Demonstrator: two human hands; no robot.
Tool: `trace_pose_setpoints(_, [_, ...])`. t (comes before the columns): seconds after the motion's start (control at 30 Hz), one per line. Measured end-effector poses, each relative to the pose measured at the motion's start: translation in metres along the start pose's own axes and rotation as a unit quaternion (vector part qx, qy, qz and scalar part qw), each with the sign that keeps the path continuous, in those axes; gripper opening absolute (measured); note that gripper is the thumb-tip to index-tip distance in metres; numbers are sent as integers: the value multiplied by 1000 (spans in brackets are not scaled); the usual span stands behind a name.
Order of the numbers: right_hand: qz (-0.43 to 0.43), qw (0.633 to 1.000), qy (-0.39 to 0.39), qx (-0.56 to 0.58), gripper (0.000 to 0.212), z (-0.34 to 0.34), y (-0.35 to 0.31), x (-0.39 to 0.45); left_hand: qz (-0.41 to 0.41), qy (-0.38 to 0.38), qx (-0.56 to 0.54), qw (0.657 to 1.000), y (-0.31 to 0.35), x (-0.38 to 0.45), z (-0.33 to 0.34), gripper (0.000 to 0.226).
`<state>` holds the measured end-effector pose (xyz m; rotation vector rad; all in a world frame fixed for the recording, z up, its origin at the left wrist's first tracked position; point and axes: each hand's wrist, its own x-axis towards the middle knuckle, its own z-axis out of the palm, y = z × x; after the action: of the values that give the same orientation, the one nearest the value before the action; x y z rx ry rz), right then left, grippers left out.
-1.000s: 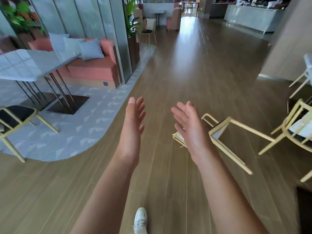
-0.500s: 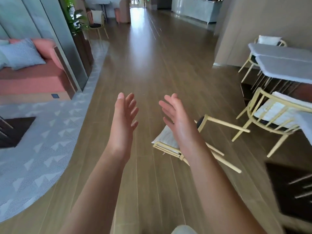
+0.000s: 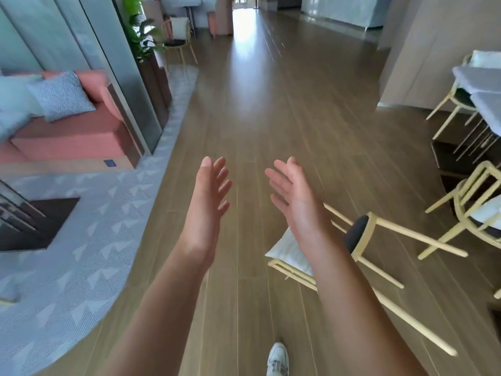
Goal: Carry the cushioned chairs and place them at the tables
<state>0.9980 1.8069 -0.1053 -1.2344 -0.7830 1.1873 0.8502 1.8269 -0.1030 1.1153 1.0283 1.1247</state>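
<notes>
A pale yellow cushioned chair (image 3: 360,237) lies tipped over on the wooden floor at lower right, its legs pointing right and its light cushion partly hidden behind my right forearm. My right hand (image 3: 295,196) hovers above it with straight fingers, holding nothing. My left hand (image 3: 208,196) is raised beside it, also open and empty. A second yellow chair (image 3: 477,210) stands upright at the right edge near grey tables (image 3: 485,77).
A salmon sofa (image 3: 81,131) with patterned pillows and a grey rug (image 3: 81,253) lie to the left, beside a planter (image 3: 151,63). A dark table base (image 3: 40,223) sits on the rug. Another chair (image 3: 179,44) stands far back. My white shoe (image 3: 278,359) shows below.
The view swung right and then slightly back, bringing the right-hand tables and the fallen chair closer. Both hands stayed raised and open.
</notes>
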Motion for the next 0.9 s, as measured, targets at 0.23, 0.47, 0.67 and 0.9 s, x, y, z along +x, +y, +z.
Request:
trace_pose_setpoints(0.23, [-16,998,-55,3,79,24,-24,99,18,25,3,1000,20,90,4,74])
trace_pose_setpoints(0.47, [-9,998,-59,-20,77,45,-24,162,11,37,-4,999,22,155,-14,75])
trace_pose_setpoints(0.67, [-13,999,-37,-28,79,76,-22,232,11,21,-8,1000,22,236,-41,75])
trace_pose_setpoints(0.9, [-33,999,18,-23,81,132,-33,314,8,-26,-24,999,43,347,-80,76])
